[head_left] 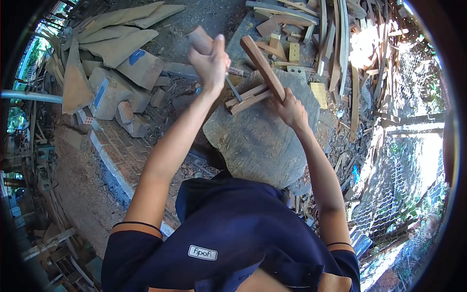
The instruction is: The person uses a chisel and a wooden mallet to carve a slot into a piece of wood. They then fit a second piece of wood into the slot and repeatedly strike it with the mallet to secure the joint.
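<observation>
My left hand (210, 65) is closed around a chisel. Its brown wooden handle (200, 40) shows above the fist, slightly blurred, and the narrow metal blade (233, 88) slants down below it. The tip of the blade meets a slotted piece of wood (249, 100) lying on a round tree stump (262, 141). My right hand (293, 111) is closed around the lower end of a thick, squared wooden bar (262, 67). The bar tilts up and left, above the stump, and covers the right end of the slotted wood.
Rough boards (116, 44) are stacked at the far left, above a low brick ledge (121, 148). Several offcuts (294, 52) and long strips (335, 46) lie beyond the stump. Wire netting (389, 194) stands at the right.
</observation>
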Available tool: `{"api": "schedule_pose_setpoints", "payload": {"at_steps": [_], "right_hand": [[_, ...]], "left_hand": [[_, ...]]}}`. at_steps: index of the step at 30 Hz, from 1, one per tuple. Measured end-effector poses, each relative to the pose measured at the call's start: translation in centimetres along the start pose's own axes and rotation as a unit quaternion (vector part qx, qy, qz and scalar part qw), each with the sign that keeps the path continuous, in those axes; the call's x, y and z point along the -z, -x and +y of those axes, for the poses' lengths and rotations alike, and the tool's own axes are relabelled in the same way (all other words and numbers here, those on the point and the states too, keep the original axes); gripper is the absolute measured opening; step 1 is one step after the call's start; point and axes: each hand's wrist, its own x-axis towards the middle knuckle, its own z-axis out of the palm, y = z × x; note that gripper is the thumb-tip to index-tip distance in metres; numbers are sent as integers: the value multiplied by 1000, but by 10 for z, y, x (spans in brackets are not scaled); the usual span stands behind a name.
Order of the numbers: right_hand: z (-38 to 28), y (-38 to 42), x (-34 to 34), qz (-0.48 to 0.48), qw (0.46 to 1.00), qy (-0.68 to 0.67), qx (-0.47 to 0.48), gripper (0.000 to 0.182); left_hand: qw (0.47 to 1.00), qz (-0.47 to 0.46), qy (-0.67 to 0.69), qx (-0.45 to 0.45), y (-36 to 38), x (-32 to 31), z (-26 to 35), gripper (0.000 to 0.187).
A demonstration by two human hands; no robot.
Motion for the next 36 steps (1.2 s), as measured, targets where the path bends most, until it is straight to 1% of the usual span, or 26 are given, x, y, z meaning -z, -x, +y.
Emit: {"api": "schedule_pose_setpoints", "payload": {"at_steps": [2, 3, 4, 6, 8, 10, 11, 12, 13, 16, 18, 19, 20, 22, 23, 24, 26, 27, 28, 30, 31, 32, 33, 34, 35, 36], "right_hand": [[0, 0, 1, -8, 1000, -5, 3, 46], [2, -2, 1, -6, 1000, -6, 4, 46], [5, -5, 0, -11, 1000, 8, 14, 47], [6, -11, 10, -11, 999, 22, 27, 48], [-7, -8, 48, -136, 974, -182, -1, 57], [-45, 23, 96, -46, 978, -194, 68, 67], [-58, 35, 119, -34, 958, -253, 129, 69], [-74, 48, 138, 29, 927, -310, 207, 67], [-86, 61, 162, 35, 928, -295, 227, 65], [-119, 81, 176, 242, 843, -261, 404, 55], [-110, 89, 171, 211, 903, 7, 374, 57], [-109, 91, 174, 23, 957, 75, 281, 59], [-110, 94, 180, 27, 956, 76, 283, 59], [-113, 97, 197, 28, 956, 64, 285, 58], [-109, 95, 191, 141, 913, 27, 381, 56], [-112, 94, 185, 169, 889, -96, 415, 55], [-120, 109, 181, 152, 903, -130, 381, 56], [-114, 105, 173, 104, 924, -24, 367, 56], [-107, 101, 163, 57, 932, 84, 348, 56], [-101, 92, 161, 52, 934, 54, 348, 52], [-97, 84, 157, 15, 945, -59, 321, 52], [-93, 78, 148, -27, 942, -176, 285, 52], [-91, 71, 139, -33, 941, -177, 286, 52], [-90, 63, 132, -42, 963, -196, 181, 52], [-87, 52, 122, -49, 973, -213, 73, 53], [-64, 28, 96, -34, 978, -183, 90, 56]], "left_hand": [[990, -40, -113, -75, 12, -9, 1, 24], [977, -51, -151, -143, 9, -7, -18, 30], [976, -68, -150, -142, 20, -15, -13, 28], [934, -64, -228, -267, 30, -25, -7, 30], [927, -57, -255, -269, 30, -23, -7, 31], [969, -54, -176, -166, 28, -17, -13, 32], [970, -46, -177, -159, 23, -11, -21, 32], [971, -48, -179, -153, 22, -8, -22, 32], [966, -50, -185, -176, 19, -8, -22, 26], [959, -55, -192, -199, 22, -11, -19, 22], [959, -53, -215, -179, 30, -12, -14, 33], [915, -20, -229, -332, 33, -18, -6, 32], [914, -20, -227, -336, 31, -16, -6, 32], [966, -57, -158, -196, 31, -13, -11, 29], [967, -54, -162, -187, 36, -8, -16, 29], [957, -61, -191, -210, 40, -11, -13, 29], [929, -77, -242, -268, 41, -20, -7, 30], [950, -78, -201, -227, 42, -20, -8, 27], [949, -80, -199, -231, 38, -16, -12, 27], [934, -112, -193, -280, 27, -12, -18, 29], [951, -67, -169, -249, 26, -16, -15, 30], [952, -63, -172, -246, 30, -15, -11, 30], [966, -70, -167, -183, 33, -15, -6, 30], [976, -78, -161, -124, 34, -15, -4, 31], [958, -78, -197, -194, 36, -16, -5, 31], [957, -81, -198, -198, 36, -13, -7, 31]]}}
